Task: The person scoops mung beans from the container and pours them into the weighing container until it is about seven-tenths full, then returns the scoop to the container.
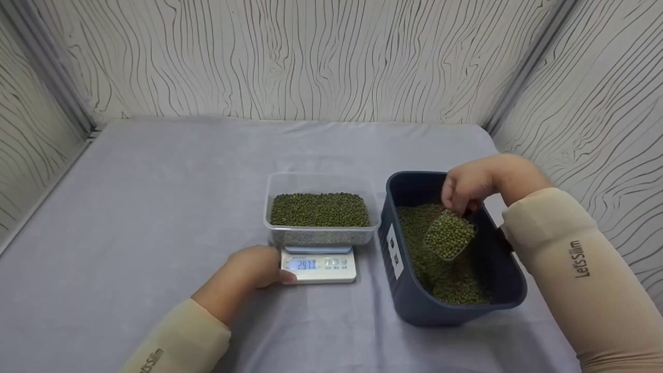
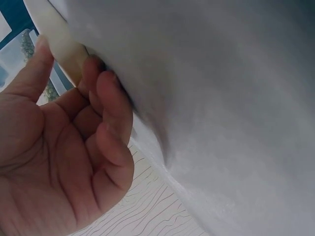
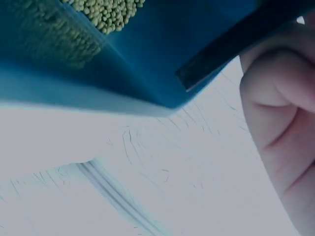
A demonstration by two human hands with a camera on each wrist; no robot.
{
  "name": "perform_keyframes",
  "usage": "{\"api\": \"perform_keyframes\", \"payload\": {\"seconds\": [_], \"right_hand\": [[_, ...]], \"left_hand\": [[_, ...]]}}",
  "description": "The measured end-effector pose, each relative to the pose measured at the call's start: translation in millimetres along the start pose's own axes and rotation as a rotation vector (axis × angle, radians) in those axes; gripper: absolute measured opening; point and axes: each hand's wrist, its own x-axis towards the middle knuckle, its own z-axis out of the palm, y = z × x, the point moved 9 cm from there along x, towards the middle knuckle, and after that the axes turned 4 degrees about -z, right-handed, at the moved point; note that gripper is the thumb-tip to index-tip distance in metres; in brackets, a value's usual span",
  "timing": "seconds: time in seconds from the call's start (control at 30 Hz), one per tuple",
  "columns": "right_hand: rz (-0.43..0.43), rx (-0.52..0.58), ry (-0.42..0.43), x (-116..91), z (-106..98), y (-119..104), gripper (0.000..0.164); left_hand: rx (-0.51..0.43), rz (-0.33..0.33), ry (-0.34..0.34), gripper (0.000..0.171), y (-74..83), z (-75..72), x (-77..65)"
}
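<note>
My left hand point(image 1: 254, 267) grips the left end of a white kitchen scale point(image 1: 339, 274). The thumb lies on top beside the lit display, and in the left wrist view the fingers point(image 2: 115, 98) curl at the scale's edge. A clear plastic tub point(image 1: 321, 181) of green mung beans point(image 1: 318, 210) stands on the scale. Over at the right, my right hand point(image 1: 469, 184) holds a small clear scoop point(image 1: 429, 237) heaped with mung beans, inside a dark blue bin point(image 1: 414, 298). More beans point(image 1: 458, 290) lie in the bin below the scoop.
A pale cloth point(image 1: 155, 207) covers the table, with folds near the front. Patterned panels point(image 1: 290, 62) rise behind and on both sides. The bin's tall walls stand close to the tub's right side, and a white label point(image 1: 394, 251) is on its left wall.
</note>
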Motion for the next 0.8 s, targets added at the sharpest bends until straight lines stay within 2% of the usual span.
{"api": "perform_keyframes", "payload": {"seconds": [0.23, 0.37, 0.57, 0.8], "right_hand": [[0.005, 0.039, 0.006, -7, -7, 10, 0.021], [0.009, 0.091, 0.005, -8, -10, 17, 0.021], [0.037, 0.188, 0.009, -9, -11, 30, 0.025], [0.058, 0.24, 0.002, -9, -10, 43, 0.03]], "left_hand": [[0.0, 0.007, 0.003, 0.047, 0.7, -0.9, -0.6], [0.001, 0.016, 0.004, 0.045, 1.0, -1.4, -0.8], [0.014, -0.003, -0.005, 0.045, 0.1, -1.3, -0.2], [0.016, 0.003, -0.003, 0.044, 1.2, -1.5, -1.2]]}}
